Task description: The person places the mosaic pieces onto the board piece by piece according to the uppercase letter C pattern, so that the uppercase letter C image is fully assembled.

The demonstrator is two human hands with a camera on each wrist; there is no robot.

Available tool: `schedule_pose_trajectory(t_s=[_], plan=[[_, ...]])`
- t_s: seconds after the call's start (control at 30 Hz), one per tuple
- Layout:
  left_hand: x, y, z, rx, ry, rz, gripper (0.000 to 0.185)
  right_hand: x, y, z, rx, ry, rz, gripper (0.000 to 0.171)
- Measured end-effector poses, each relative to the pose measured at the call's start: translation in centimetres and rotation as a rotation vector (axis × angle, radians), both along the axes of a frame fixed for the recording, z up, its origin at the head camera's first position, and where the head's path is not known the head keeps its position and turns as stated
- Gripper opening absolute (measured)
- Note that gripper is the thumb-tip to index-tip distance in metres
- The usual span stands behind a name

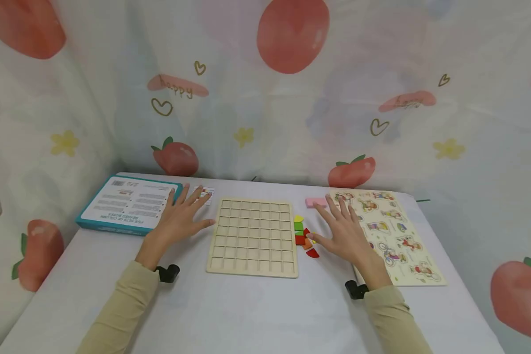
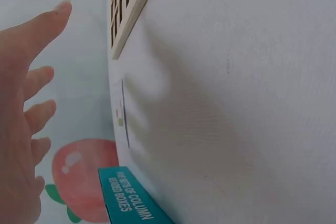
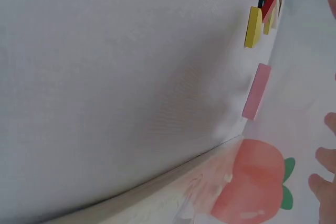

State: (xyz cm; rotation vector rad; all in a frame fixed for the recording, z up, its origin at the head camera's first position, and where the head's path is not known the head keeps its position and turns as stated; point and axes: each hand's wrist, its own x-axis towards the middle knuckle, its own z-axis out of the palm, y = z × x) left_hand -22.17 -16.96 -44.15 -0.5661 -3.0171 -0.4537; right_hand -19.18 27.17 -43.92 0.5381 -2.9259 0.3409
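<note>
- Table (image 1: 256,314): covered with white cloth; supports all items listed below.
- Picture board (image 1: 394,238): lies flat on the right side of the table; printed with small figures. The right hand covers part of its left edge in the head view.
- Box (image 1: 128,204): teal edges, white printed face upward; lies flat at the left, under the left fingers as seen from the head.
- Grid board (image 1: 252,238): pale, divided into square compartments; lies flat at the centre, between the two hands.
- Left hand (image 1: 177,221): raised above the cloth; fingers extended and spread apart, thumb directed toward the grid board. Grip state: released, fingers apart.
- Right hand (image 1: 342,236): raised above the cloth, between the coloured blocks and the picture board; fingers extended and spread. Grip state: released, thumb well apart from fingers.
- Card (image 1: 207,194): just beside the box, partly hidden by the left fingertips.
- Coloured blocks (image 1: 300,240): red, orange, yellow and green; grouped along the right edge of the grid board, near the right thumb.
- Pink block (image 1: 315,202): behind the coloured blocks, near the right fingertips.
</note>
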Motion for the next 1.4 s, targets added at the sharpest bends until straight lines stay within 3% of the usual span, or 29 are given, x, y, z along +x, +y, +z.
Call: schedule_pose_trajectory(t_s=[0.13, 0.37, 0.5, 0.7, 0.93, 1.4], plan=[[-0.1, 0.2, -0.3, 0.048, -0.078, -0.04, 0.083, -0.7, -0.3, 0.0, -0.068, -0.026, 0.027, 0.074], [-0.6, 0.7, -1.1, 0.16, -0.317, -0.128, 0.096, -2.4, -1.1, -0.2, -0.289, -0.223, 0.037, 0.05], [-0.7, 0.6, -1.7, 0.188, -0.413, -0.149, 0.098, -3.7, -1.2, -1.0, -0.334, -0.287, 0.022, 0.039], [-0.8, 0.6, -2.2, 0.199, -0.435, -0.15, 0.099, -5.5, -1.3, -1.4, -0.345, -0.363, -0.017, 0.032], [-1.1, 0.9, -2.3, 0.201, -0.473, -0.13, 0.099, -6.9, -1.7, -1.3, -0.332, -0.43, 0.008, 0.031], [-0.9, 1.2, -2.0, 0.212, -0.491, -0.09, 0.102, -7.9, -2.1, -1.9, -0.327, -0.464, 0.014, 0.025]])
